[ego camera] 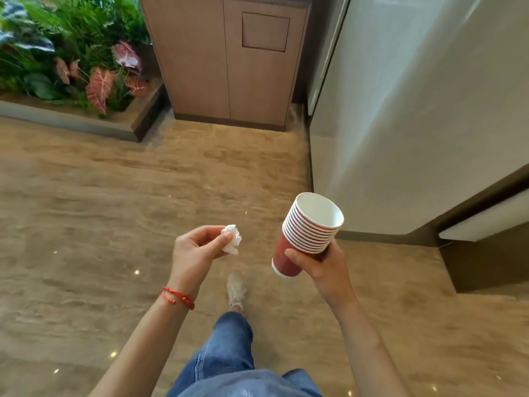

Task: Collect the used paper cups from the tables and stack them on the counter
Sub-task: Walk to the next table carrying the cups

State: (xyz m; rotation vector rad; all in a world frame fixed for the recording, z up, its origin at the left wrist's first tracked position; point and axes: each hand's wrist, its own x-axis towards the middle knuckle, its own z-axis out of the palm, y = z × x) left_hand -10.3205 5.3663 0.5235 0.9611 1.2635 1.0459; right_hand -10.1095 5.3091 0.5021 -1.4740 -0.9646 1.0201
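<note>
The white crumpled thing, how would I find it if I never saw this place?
Start at the wooden cabinet at the far end of the floor, then come back toward the person's two raised hands. The left hand, the one with a red bracelet on its wrist, pinches a crumpled white paper ball in its fingers. The right hand holds a stack of red cups; the ball is small, white and wrinkled.

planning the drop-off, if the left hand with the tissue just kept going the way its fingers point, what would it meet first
The left hand points right, toward the stack of red paper cups in the right hand. That stack looks first in line, though depth is unclear.
</note>
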